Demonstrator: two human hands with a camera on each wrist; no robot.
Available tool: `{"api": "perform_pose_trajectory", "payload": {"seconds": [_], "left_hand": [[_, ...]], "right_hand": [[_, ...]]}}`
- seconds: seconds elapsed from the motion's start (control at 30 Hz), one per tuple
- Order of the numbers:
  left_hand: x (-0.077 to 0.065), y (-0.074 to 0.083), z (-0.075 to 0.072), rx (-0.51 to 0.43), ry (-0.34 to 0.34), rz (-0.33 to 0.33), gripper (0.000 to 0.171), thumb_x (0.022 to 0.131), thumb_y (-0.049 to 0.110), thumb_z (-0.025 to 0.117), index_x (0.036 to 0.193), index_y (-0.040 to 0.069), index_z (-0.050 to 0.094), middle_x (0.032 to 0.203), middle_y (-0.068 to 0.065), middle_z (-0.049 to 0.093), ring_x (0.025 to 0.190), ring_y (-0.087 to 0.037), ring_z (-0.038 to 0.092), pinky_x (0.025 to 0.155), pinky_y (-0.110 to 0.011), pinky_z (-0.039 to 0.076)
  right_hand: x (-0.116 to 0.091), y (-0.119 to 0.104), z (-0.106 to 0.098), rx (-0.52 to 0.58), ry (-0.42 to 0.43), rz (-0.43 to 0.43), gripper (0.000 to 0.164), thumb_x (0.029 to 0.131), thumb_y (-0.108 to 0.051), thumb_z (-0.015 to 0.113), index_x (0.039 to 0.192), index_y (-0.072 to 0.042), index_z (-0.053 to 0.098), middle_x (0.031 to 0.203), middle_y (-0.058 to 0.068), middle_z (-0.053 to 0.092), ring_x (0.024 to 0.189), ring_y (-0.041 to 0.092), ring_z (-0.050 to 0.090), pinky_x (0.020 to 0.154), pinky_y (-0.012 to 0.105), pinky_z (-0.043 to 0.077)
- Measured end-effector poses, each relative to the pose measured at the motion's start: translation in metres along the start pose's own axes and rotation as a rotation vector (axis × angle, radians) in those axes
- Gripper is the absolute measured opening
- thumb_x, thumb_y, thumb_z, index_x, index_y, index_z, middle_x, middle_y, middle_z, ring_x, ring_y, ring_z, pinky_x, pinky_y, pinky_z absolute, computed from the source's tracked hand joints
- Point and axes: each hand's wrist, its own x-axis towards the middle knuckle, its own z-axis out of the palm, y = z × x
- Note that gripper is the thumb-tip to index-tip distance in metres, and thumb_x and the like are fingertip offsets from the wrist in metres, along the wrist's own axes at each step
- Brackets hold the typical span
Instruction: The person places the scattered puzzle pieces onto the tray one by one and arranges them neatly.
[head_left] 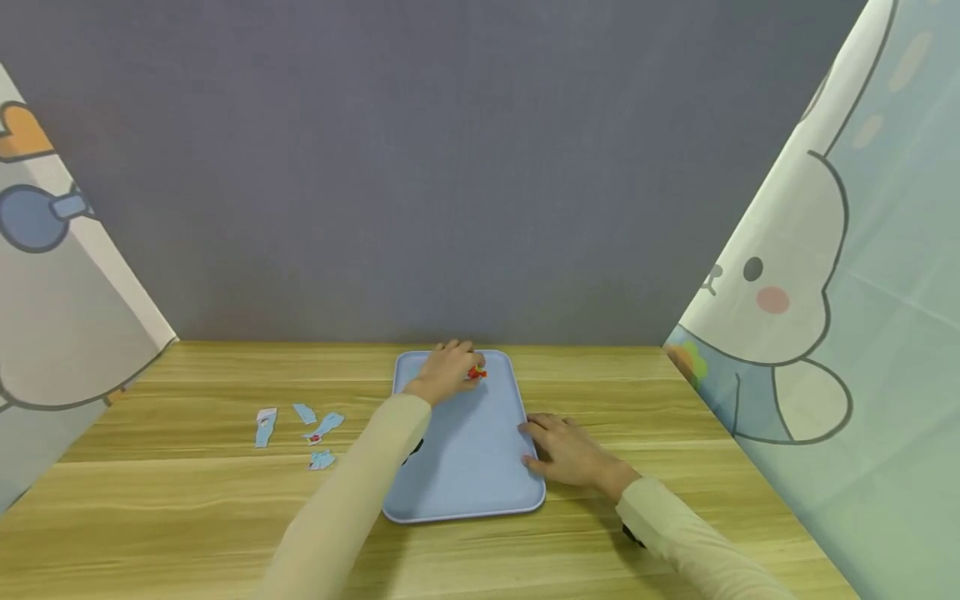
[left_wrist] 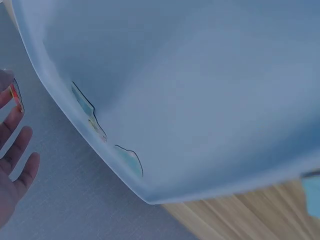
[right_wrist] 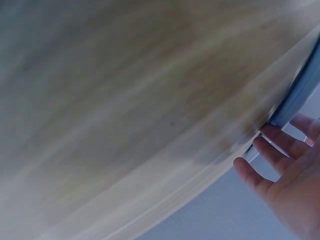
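My left hand point(head_left: 447, 367) is over the far end of a pale blue tray point(head_left: 461, 467). It pinches a small picture piece point(head_left: 477, 372) with red on it between thumb and finger; in the left wrist view this piece point(left_wrist: 16, 95) is seen nearly edge-on. Two light blue pieces lie inside the tray along its rim, a longer piece point(left_wrist: 89, 111) and a shorter piece point(left_wrist: 131, 160). At the tray's right side, my right hand point(head_left: 564, 450) rests with loosely bent fingers against the rim point(right_wrist: 295, 95), thumb tip also near the edge.
Several irregular light blue picture pieces lie on the wooden table point(head_left: 187, 500) left of the tray, among them one white-topped piece point(head_left: 266, 427) and a small cluster point(head_left: 322, 460). A grey wall point(head_left: 420, 167) rises behind the table, and cartoon-print curtains point(head_left: 802, 333) flank it.
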Motion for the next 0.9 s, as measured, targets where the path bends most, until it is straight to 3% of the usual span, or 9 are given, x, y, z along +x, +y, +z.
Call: {"api": "perform_pose_trajectory", "payload": {"seconds": [0.2, 0.47, 0.9], "left_hand": [[0.008, 0.003, 0.006, 0.011, 0.005, -0.042, 0.031, 0.082, 0.026, 0.068, 0.111, 0.017, 0.064, 0.107, -0.003, 0.058, 0.099, -0.025, 0.051, 0.089, -0.043, 0.042], [0.013, 0.003, 0.017, 0.007, 0.014, -0.086, 0.031, 0.082, 0.027, 0.069, 0.111, 0.018, 0.064, 0.108, -0.001, 0.057, 0.101, -0.024, 0.051, 0.092, -0.044, 0.041], [0.018, 0.006, 0.031, 0.021, 0.057, -0.11, 0.026, 0.082, 0.027, 0.068, 0.107, 0.021, 0.065, 0.108, -0.001, 0.059, 0.103, -0.024, 0.053, 0.091, -0.045, 0.043]], "right_hand": [[0.0, 0.0, 0.0, 0.005, 0.002, 0.003, 0.051, 0.088, -0.041, 0.053, 0.128, -0.009, 0.05, 0.135, 0.013, 0.047, 0.123, 0.03, 0.045, 0.095, 0.054, 0.039], [0.0, -0.001, 0.001, -0.002, 0.017, 0.0, 0.049, 0.088, -0.041, 0.054, 0.126, -0.01, 0.052, 0.134, 0.013, 0.048, 0.122, 0.029, 0.046, 0.095, 0.053, 0.041], [0.001, 0.0, 0.002, -0.022, 0.021, -0.007, 0.049, 0.088, -0.042, 0.054, 0.126, -0.01, 0.052, 0.133, 0.012, 0.049, 0.122, 0.028, 0.047, 0.095, 0.051, 0.041]]}}
